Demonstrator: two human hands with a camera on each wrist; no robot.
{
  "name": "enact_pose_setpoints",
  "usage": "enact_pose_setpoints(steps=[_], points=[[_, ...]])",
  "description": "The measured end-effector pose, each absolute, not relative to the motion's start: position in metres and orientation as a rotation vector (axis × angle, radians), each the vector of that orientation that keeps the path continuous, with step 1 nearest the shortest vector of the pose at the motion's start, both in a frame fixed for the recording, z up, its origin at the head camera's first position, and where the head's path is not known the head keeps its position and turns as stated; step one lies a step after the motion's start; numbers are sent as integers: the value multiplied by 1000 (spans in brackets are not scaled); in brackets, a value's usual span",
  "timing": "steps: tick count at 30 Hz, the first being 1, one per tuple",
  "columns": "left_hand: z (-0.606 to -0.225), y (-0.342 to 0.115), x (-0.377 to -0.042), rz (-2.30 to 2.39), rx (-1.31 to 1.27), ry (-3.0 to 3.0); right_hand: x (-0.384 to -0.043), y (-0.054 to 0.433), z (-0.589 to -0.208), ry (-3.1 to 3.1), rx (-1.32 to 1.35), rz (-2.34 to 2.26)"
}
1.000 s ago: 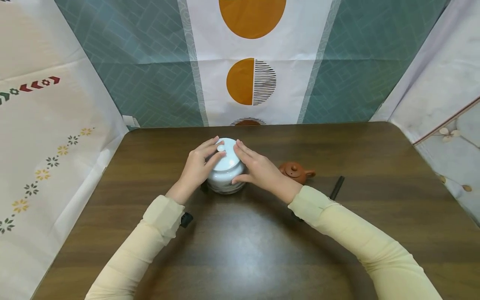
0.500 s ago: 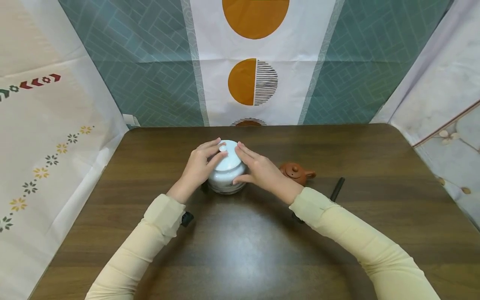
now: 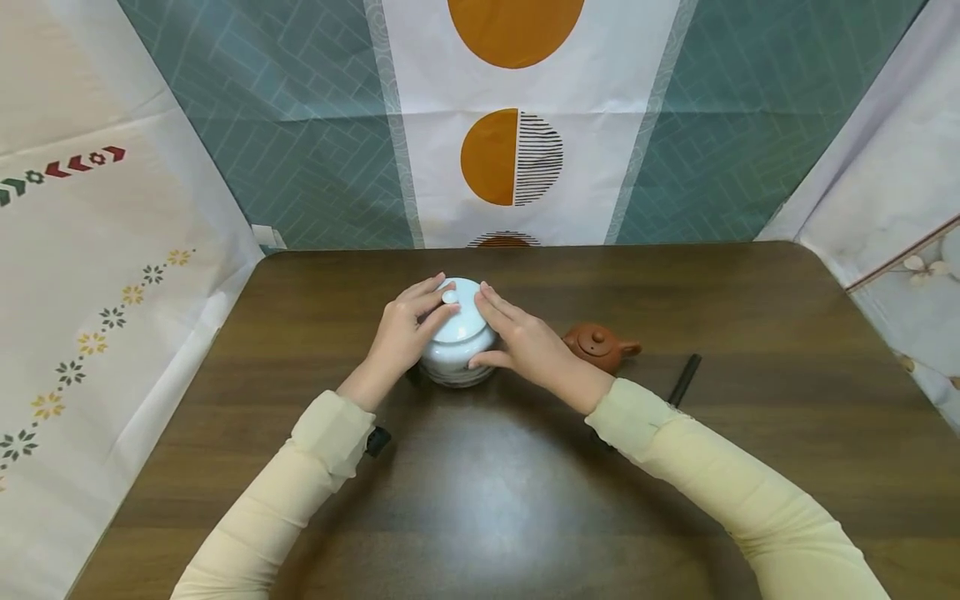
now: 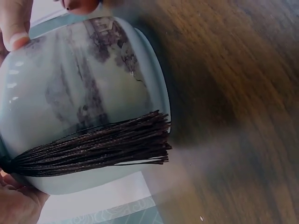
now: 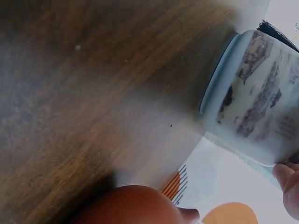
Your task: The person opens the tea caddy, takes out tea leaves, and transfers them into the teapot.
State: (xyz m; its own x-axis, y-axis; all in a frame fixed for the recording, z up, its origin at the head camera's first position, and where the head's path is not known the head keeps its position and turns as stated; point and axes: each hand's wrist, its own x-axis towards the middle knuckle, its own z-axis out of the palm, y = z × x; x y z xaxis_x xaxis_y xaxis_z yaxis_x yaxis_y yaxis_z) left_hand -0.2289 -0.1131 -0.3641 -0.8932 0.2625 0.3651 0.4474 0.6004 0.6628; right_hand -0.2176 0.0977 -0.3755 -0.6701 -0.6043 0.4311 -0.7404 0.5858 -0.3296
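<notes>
A lidded white porcelain jar (image 3: 456, 357) stands on the table, with a dark landscape print on its body and a dark tassel (image 4: 103, 147) hanging down its left side. My left hand (image 3: 401, 333) lies over the left of the lid (image 3: 463, 325), its thumb and index finger on either side of the round knob (image 3: 450, 297). With my right hand (image 3: 528, 346) I hold the jar's right side, fingers along the lid edge and thumb across the front. Fingers of the right hand (image 5: 289, 186) also show at the jar in the right wrist view.
A small reddish-brown clay teapot (image 3: 597, 346) stands right of the jar, behind my right wrist. A black stick-like thing (image 3: 685, 379) lies farther right, partly covered by my sleeve. Patterned cloths (image 3: 322, 167) hang behind and beside the wooden table (image 3: 480, 467).
The head view has shifted slightly, moving the whole scene a little to the right in it. Both hands keep their places on the jar and lid.
</notes>
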Motion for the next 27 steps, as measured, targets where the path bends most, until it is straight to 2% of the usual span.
enact_pose_setpoints(steps=[15, 27], points=[[-372, -125, -238, -1170, -535, -2749, -233, 92, -378, -2664, 1090, 548], [-331, -154, -227, -1017, -443, -2842, -237, 135, -338, -2686, 888, 649]])
